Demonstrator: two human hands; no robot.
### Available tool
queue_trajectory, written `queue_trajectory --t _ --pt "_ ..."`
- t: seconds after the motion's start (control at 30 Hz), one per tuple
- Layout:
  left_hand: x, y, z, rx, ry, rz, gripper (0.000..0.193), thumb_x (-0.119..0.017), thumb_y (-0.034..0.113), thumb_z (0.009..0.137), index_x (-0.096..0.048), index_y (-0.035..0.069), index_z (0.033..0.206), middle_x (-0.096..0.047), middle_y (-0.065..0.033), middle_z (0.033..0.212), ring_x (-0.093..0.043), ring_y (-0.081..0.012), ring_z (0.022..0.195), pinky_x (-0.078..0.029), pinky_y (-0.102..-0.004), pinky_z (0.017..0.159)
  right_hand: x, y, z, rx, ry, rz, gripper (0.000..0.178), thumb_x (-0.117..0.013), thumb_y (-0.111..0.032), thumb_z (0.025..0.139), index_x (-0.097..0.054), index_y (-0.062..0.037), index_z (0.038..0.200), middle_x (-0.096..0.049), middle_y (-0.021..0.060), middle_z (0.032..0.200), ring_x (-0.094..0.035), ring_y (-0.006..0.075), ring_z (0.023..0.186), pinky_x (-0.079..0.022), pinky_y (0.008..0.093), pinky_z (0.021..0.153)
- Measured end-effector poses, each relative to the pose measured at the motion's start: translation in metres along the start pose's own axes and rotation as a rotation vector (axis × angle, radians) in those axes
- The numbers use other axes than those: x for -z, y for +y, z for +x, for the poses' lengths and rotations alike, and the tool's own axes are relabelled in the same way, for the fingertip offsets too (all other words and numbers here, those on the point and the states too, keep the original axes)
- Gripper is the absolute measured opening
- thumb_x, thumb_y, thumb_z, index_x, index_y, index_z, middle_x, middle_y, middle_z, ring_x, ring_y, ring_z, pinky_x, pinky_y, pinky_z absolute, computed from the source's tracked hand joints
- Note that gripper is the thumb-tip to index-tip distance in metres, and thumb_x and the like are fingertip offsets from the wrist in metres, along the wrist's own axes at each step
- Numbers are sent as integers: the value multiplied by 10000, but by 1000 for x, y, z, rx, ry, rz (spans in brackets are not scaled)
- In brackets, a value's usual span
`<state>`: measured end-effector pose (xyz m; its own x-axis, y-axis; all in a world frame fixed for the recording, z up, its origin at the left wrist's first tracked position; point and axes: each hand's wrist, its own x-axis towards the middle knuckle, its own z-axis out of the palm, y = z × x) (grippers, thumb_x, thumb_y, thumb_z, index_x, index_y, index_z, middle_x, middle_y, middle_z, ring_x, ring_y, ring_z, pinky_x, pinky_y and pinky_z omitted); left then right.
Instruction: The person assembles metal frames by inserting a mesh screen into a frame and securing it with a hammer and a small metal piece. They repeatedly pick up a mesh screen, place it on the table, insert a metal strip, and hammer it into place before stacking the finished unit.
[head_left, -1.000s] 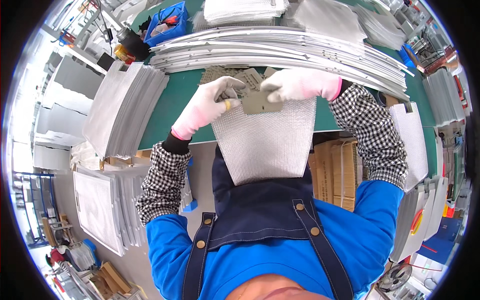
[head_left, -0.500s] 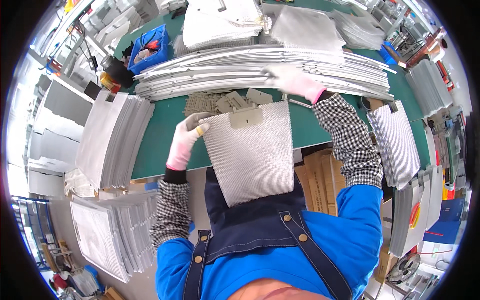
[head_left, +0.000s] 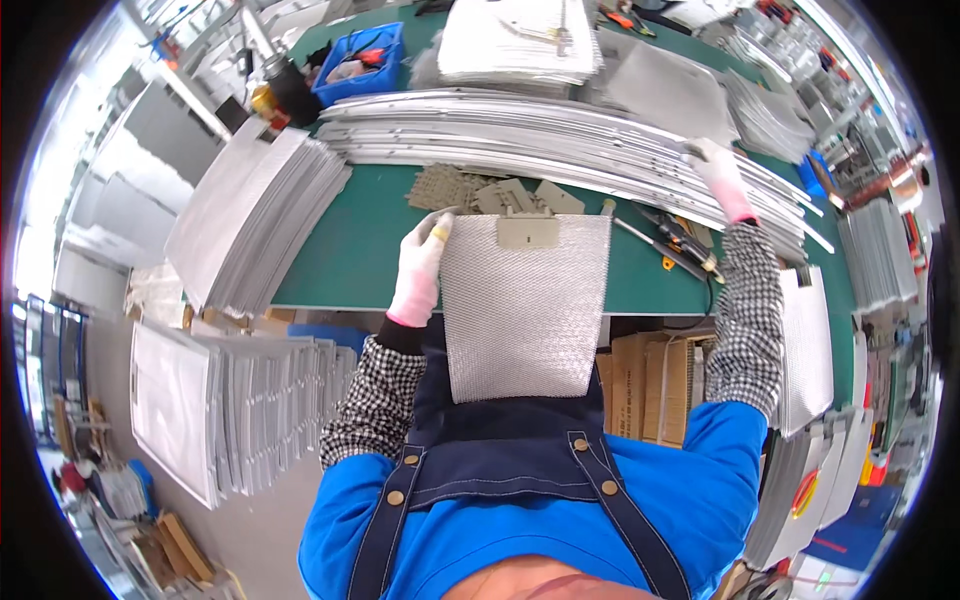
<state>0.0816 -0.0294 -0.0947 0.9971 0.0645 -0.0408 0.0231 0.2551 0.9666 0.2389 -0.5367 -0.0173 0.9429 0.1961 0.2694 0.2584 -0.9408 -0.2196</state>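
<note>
My left hand [head_left: 423, 265], in a white and pink glove, pinches the upper left corner of a silvery mesh sheet [head_left: 525, 320]. The sheet leans from the table edge towards my lap. A beige plastic plate [head_left: 528, 233] sits at the middle of its top edge. Over the right part of a pile of long white metal strips [head_left: 520, 130] is my gloved right hand [head_left: 718, 178], its fingers closed, seemingly round a strip; the fingertips are small and partly hidden. Just beyond the sheet lie several loose beige plastic plates [head_left: 447, 187].
A screwdriver [head_left: 660, 250] and a dark power tool [head_left: 685, 240] lie on the green table [head_left: 370, 240]. Stacked mesh sheets stand left [head_left: 250, 220] and right [head_left: 805, 340]. Behind the strips are a blue bin [head_left: 360, 65] and a pile of white sheets [head_left: 515, 45]. Cardboard [head_left: 640, 385] is beneath the table.
My right hand has moved rightward along the strips, from their middle to their right part. The mesh sheet now hangs straighter, still in my left hand. The whole view has shifted, uncovering the tools.
</note>
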Motion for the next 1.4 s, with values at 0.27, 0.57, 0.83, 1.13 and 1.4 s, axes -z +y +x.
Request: queue_trajectory --t 0.27,0.57,0.83,1.13,1.4 --pt "-33 41 -50 -66 16 -37 296 -661 211 1013 -719 -38 1161 -732 -28 1001 -634 -75 883 -503 -225 822 49 -131 -52 283 2 182 309 -739 -223 916 -721 -65 1181 -746 128 1097 -705 274 1045 -538 352 920" --pt "-52 45 -55 -156 11 46 289 -751 169 949 -728 -44 1143 -738 -23 996 -606 -60 863 -480 -219 797 8 -275 -57 685 -189 470 259 -676 -274 964 -694 -54 1100 -629 115 920 -644 278 857 -528 375 767" --pt "-44 34 -55 -129 47 -107 250 -800 122 895 -750 -41 1079 -751 -47 974 -644 -89 878 -503 -234 817 38 -262 -61 415 -620 466 355 -638 -314 977 -662 -13 1165 -668 126 1001 -660 225 901 -526 363 820" --pt "-46 49 -58 -89 -202 -106 475 -827 129 858 -643 20 1282 -665 -29 1108 -608 -106 1026 -480 -259 925 22 -255 -89 437 -520 537 354 -709 -228 916 -625 -4 1177 -683 150 989 -663 251 902 -527 371 826" --pt "-22 34 -59 -112 -183 -325 544 -813 106 847 -578 54 1335 -596 -26 1097 -578 -141 1048 -463 -295 969 66 -164 -112 75 -685 454 332 -719 -272 891 -673 -3 1079 -639 92 794 -604 156 772 -497 337 738"
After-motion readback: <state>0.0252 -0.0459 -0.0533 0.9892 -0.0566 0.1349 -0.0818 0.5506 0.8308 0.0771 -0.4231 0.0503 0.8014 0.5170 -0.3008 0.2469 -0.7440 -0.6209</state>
